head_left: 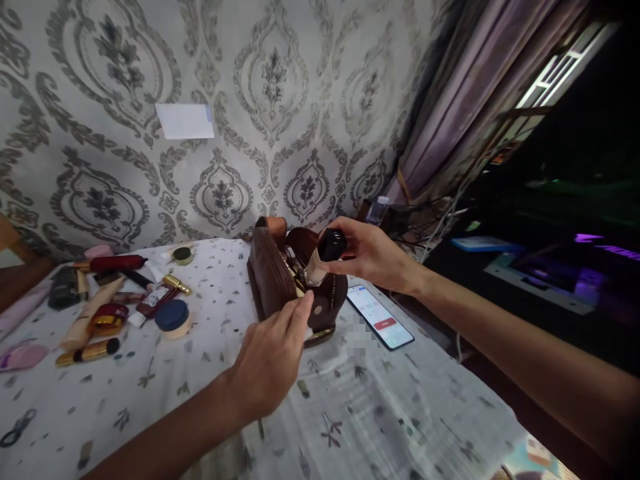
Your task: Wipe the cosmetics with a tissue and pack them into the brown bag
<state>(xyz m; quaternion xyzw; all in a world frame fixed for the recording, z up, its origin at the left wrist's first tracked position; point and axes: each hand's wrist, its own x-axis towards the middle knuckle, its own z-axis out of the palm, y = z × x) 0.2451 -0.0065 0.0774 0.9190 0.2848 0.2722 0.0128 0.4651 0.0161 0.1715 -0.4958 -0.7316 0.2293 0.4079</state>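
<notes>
Right hand (pixel 373 257) pinches bottle (pixel 323 257) by its black cap, above the brown pouch (pixel 273 280). Left hand (pixel 273 357) fingers pressed on pouch's front edge. Bottle looks glassy: small, rigid, breakable, probably slick; gripping the body seems safer than the cap.
</notes>
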